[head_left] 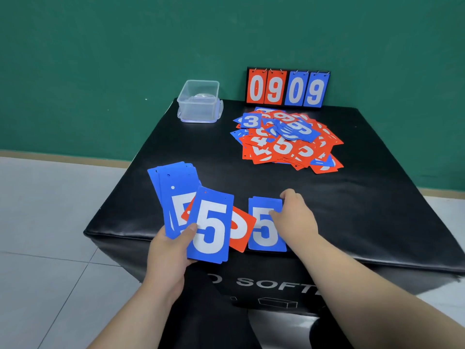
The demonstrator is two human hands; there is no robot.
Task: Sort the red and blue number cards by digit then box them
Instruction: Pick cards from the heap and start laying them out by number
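Note:
My left hand [169, 250] grips a fan of number cards above the near edge of the black box; a blue 5 card [210, 225] is on top, with more blue cards [173, 187] behind it and a red card [240, 230] poking out to the right. My right hand [294, 217] rests on a small stack of blue 5 cards [264, 233] lying on the box top, thumb at the stack's top right corner. A loose heap of red and blue number cards [286, 139] lies at the far right.
A clear plastic container [198, 102] stands at the far left corner of the black padded box [201, 152]. A flip scoreboard [288, 88] reading 09 09 stands at the back edge against the green wall. Tiled floor surrounds the box.

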